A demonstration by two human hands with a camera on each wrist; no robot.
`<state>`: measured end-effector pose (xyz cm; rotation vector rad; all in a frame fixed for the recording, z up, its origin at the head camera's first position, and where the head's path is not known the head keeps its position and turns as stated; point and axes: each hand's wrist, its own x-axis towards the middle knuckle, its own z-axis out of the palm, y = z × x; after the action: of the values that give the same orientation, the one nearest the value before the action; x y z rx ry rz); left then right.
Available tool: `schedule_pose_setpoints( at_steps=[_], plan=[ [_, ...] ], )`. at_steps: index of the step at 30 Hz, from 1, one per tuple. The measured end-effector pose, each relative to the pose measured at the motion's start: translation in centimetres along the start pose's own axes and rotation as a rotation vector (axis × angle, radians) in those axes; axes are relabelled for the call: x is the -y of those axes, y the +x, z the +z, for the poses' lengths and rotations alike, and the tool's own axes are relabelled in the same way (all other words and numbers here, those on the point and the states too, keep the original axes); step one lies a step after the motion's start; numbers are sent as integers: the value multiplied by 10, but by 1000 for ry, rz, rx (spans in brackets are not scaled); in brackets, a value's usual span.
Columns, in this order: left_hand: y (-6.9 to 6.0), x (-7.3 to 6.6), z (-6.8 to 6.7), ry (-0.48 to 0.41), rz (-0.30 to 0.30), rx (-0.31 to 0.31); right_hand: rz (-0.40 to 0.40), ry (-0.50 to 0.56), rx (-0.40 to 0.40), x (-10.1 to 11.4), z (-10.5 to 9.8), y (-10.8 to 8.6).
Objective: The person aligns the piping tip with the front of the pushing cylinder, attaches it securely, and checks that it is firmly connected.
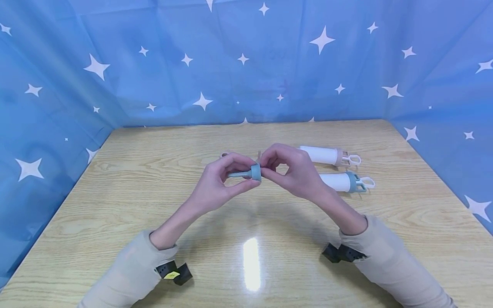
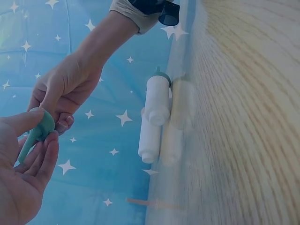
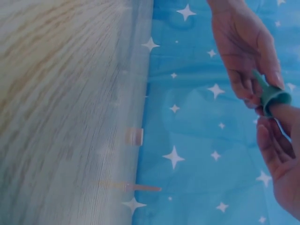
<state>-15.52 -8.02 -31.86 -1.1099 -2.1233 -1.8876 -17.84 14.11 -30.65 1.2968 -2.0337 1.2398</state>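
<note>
Between both hands, above the table, is a teal cap [image 1: 256, 172] with a thin stem [image 1: 239, 174] pointing left. My left hand [image 1: 215, 184] grips the cap with the thumb below and fingers above, in the head view. My right hand [image 1: 294, 173] meets the cap's wide open end, its thumb and curled fingers pinching at the rim. The right wrist view shows the right thumb [image 3: 284, 112] reaching over or into the cap [image 3: 274, 97]; whether a small part sits inside is hidden. In the left wrist view the cap [image 2: 45, 125] lies between the left thumb and fingertips.
Right of the hands lie two white bottles, one with a pinkish looped top [image 1: 344, 158], one with a teal looped top [image 1: 356, 182]. Behind the hands, a thin pinkish stick [image 3: 147, 188] and a small pale cylinder [image 3: 137, 137] rest on the table. A starred blue curtain [image 1: 246, 60] surrounds the table.
</note>
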Motion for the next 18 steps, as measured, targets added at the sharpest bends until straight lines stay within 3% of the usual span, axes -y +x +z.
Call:
schedule_pose_setpoints(
  at_steps=[11,18],
  plan=[
    [0,1,2,-1,-5,-24,-18,-1,19,1,1,1],
    [1,1,0,-11,-25,-31,36,-18,87,6,-7,0]
  ],
)
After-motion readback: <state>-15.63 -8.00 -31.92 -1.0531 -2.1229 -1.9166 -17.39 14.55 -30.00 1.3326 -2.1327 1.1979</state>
